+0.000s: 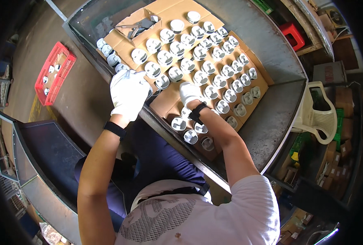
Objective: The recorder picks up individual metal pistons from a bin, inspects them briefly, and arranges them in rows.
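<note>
Many metal engine pistons [177, 48] stand in rows on brown cardboard [164, 102] on a metal-sided bench. My left hand [128, 93], in a white glove, is over the bench's near-left edge with its fingers curled. A piston [150, 91] shows partly beside its palm; whether the fingers grip it is hidden. My right hand [189, 94], also gloved, is low among the pistons near the cardboard's front, its fingers closed. What it holds, if anything, is out of sight beneath the glove. Dark bands circle both wrists.
A cardboard box [138, 25] with dark tools sits at the bench's far left. A red crate [55, 73] holding several pistons stands on the floor at left. The bench's raised metal side [267, 130] is at right, with a cream plastic chair [321, 112] beyond.
</note>
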Demonstrator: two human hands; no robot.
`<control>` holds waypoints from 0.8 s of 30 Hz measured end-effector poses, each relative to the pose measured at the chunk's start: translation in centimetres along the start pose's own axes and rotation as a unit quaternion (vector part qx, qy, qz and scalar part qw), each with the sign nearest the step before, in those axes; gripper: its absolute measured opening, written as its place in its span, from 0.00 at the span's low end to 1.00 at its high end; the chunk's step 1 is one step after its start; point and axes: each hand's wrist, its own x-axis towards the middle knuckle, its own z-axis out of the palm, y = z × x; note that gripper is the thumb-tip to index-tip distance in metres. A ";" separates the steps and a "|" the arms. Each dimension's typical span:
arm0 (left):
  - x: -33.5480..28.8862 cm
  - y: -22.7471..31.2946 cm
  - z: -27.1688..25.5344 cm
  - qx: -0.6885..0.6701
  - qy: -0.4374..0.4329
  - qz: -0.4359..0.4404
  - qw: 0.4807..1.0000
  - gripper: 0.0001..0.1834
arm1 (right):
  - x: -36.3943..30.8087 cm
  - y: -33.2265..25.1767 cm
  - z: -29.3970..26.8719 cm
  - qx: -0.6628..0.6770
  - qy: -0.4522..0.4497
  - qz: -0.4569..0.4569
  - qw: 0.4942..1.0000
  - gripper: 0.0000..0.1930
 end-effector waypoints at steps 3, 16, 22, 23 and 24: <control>0.0 -0.1 -0.3 0.001 0.007 0.022 1.000 0.04 | -1.3 -2.6 -0.4 0.065 0.090 -0.141 0.984 0.05; 0.2 0.2 -0.2 0.011 0.015 0.023 1.000 0.08 | 1.9 -8.7 -0.3 0.282 0.059 0.015 0.958 0.10; 0.5 0.6 -0.6 0.031 -0.016 0.016 0.999 0.10 | 5.1 -9.0 -1.2 0.133 -0.092 0.026 0.986 0.12; 0.5 0.6 -0.5 0.030 -0.015 0.017 0.999 0.10 | 5.2 -9.1 -1.0 0.134 -0.093 0.028 0.986 0.12; 0.5 0.5 -0.5 0.030 -0.014 0.017 0.999 0.10 | 5.4 -9.2 -0.8 0.098 -0.073 0.004 0.992 0.11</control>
